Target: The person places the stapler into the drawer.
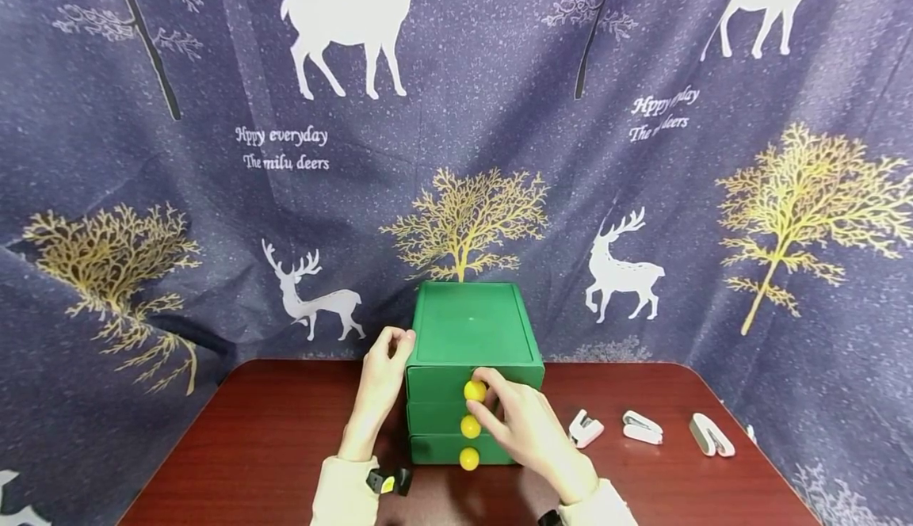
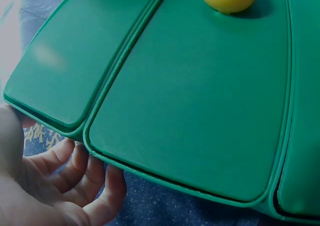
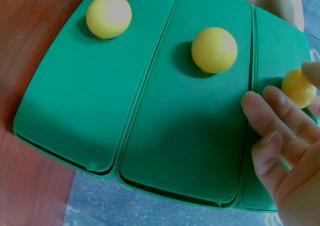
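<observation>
A green cabinet [image 1: 474, 324] with three stacked drawers stands on the table, each front bearing a round yellow knob. At the top drawer [image 1: 438, 384], my right hand [image 1: 531, 427] has thumb and finger around the top knob [image 3: 297, 89], pinching it. The middle knob [image 3: 214, 50] and bottom knob [image 3: 109, 16] are untouched, just below that hand. My left hand [image 1: 383, 371] rests against the cabinet's left side near the top, its fingertips [image 2: 116, 178] touching the side by the front edge. All three drawer fronts sit flush with the cabinet.
Right of the cabinet, three small white staplers lie in a row: a near one [image 1: 585, 428], a middle one [image 1: 643, 427] and a far-right one [image 1: 711, 435]. The reddish-brown table [image 1: 285, 431] ends at a dark blue curtain [image 1: 485, 130] printed with deer and trees.
</observation>
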Action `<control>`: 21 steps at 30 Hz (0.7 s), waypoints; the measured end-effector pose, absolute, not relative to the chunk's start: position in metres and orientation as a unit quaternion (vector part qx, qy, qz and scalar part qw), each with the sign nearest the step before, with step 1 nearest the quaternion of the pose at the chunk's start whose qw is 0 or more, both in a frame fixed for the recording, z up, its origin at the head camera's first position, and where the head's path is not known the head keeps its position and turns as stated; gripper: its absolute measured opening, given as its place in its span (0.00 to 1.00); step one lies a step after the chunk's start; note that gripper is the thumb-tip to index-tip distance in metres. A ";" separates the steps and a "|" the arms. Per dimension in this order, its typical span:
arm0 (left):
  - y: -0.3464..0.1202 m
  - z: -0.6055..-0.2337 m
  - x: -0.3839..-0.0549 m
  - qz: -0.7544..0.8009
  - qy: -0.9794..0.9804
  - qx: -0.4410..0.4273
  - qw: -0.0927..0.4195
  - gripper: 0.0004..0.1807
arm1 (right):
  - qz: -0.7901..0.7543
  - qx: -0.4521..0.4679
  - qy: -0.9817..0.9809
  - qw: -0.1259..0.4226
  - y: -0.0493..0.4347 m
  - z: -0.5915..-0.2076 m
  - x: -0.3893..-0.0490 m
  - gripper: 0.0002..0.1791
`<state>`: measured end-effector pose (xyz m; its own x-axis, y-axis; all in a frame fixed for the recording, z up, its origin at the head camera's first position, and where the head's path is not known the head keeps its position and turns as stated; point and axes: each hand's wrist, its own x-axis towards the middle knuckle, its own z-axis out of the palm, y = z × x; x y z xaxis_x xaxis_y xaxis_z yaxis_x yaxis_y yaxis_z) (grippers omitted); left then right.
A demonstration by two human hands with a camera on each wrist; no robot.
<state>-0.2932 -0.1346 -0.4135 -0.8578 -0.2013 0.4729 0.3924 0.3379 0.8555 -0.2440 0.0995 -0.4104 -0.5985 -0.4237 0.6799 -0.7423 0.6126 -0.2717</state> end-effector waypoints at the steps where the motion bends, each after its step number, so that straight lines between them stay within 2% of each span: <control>1: -0.135 -0.413 -0.293 -0.571 -0.776 -0.063 0.262 0.14 | 0.276 0.343 -0.851 0.286 0.099 -0.410 -0.244 0.18; 9: -0.134 -0.413 -0.292 -0.570 -0.777 -0.058 0.262 0.13 | 0.263 0.339 -0.854 0.296 0.101 -0.412 -0.233 0.23; 13: -0.134 -0.412 -0.293 -0.571 -0.775 -0.061 0.263 0.14 | 0.270 0.345 -0.841 0.317 0.100 -0.415 -0.223 0.26; 21: -0.134 -0.411 -0.292 -0.576 -0.772 -0.060 0.260 0.13 | 0.264 0.358 -0.825 0.349 0.095 -0.432 -0.216 0.17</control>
